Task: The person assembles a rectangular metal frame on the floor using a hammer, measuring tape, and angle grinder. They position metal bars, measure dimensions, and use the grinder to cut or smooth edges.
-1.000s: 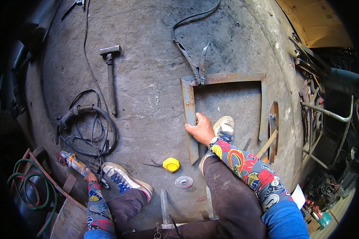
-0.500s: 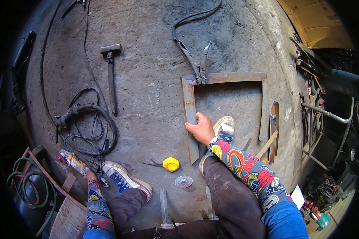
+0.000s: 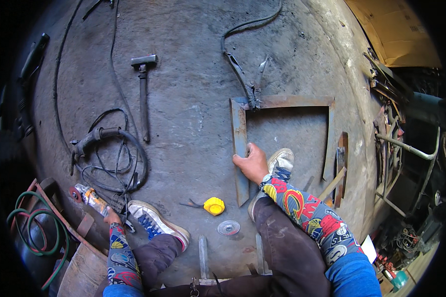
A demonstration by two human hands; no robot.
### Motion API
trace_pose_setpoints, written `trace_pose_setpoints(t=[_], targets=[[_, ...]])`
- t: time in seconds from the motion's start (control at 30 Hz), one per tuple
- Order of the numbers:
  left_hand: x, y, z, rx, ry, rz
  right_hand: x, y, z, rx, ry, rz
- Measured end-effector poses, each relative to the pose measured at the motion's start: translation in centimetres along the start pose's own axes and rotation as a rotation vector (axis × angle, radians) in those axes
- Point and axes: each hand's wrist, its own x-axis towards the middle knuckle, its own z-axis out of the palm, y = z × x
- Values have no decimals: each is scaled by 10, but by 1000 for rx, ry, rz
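Observation:
My right hand (image 3: 253, 164) is closed around the left leg of a three-sided angle-iron frame (image 3: 295, 102) lying on the floor, its thumb on top of the steel. A ground clamp (image 3: 253, 91) with a cable bites the frame's far left corner. At the far left, my left hand (image 3: 113, 217) is wrapped round the rear of an angle grinder (image 3: 91, 199), whose reddish disc points away from me. The yellow tape measure (image 3: 214, 206) and a loose grinding disc (image 3: 228, 227) lie between my feet.
A hammer (image 3: 143, 96) lies ahead on the left, above a coiled cable with a welding gun-like handle (image 3: 98, 137). Green hose (image 3: 37, 218) loops at the lower left. Rusty offcuts (image 3: 341, 168) lie right of the frame; a bent tube rack (image 3: 409, 146) and scrap stand beyond.
The view has shifted a little, so the floor things sit slightly lower and further right. Both hands keep their grips; the frame and grinder show no clear movement.

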Motion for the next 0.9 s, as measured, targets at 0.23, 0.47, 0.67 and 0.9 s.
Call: trace_pose_setpoints(t=[0.23,0.47,0.67,0.9], targets=[[-45,18,-12,-47,-95,-53,5,1,1,-18,19,-18],[-51,21,-8,-19,-2,-1,2,-4,-1,-44,42,-23],[-28,4,-3,-7,32,74,-1,2,-6,-60,42,-22],[-35,9,-6,57,67,114,1,4,-4,-28,32,-32]])
